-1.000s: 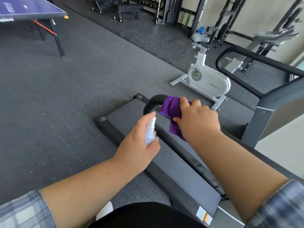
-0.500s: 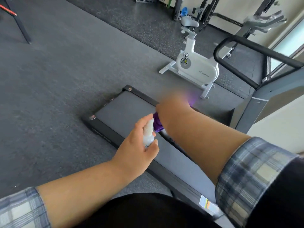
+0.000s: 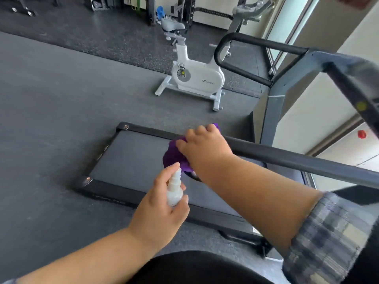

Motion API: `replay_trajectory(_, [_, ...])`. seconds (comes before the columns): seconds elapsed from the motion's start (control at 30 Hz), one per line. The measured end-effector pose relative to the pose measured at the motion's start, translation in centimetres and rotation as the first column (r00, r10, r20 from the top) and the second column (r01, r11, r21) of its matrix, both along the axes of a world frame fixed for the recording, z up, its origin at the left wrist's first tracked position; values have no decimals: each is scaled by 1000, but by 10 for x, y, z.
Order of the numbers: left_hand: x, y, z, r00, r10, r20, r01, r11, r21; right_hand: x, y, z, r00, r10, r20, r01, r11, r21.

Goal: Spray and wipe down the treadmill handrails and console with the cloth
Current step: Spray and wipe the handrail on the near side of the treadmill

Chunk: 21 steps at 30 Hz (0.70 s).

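Right now: mid-wipe on the near handrail.
Right hand (image 3: 205,143): my fingers are curled down over the purple cloth (image 3: 174,156), pressing it onto the handrail (image 3: 297,158); cloth bunched under and to the left of my palm.
Left hand (image 3: 162,210): wrapped around the small white spray bottle (image 3: 174,191), forefinger up on the nozzle, which points toward the cloth; bottle held just short of the cloth, not touching it.
Handrail axis: the dark bar runs from under my right hand off to the right, toward the upright and the console (image 3: 352,78); its rounded end seems to sit beneath the cloth, though that part is covered.
Key relation: the unwiped length lies to the right of my right hand, so I judge the stroke should slide along the bar that way; this hand is already on it, the left is nearer the belt (image 3: 133,158).
Far handrail (image 3: 256,43): well apart, beyond the belt, untouched by either hand.
Risk: spraying now would probably wet my knuckles as much as the bar.
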State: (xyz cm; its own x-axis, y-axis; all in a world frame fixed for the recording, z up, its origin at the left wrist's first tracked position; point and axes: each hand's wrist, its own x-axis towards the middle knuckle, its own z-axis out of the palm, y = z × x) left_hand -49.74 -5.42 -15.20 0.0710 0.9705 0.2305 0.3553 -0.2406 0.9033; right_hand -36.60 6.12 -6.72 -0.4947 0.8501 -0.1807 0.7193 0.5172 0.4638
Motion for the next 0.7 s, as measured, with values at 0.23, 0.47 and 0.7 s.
replay_trajectory(0.23, [-7,5,0,993,-107,-44,111,990,87,80,-26,29,849,-385,-362,399,916,-38])
replay_trajectory(0.47, [-18,3,-6,984,-161,-73,167,982,87,33,-16,17,937,-333,-104,348,919,188])
replay_trajectory(0.7, [-9,-3,-8,979,-193,-59,198,976,94,-32,-5,-16,952,-37,303,-11,988,155])
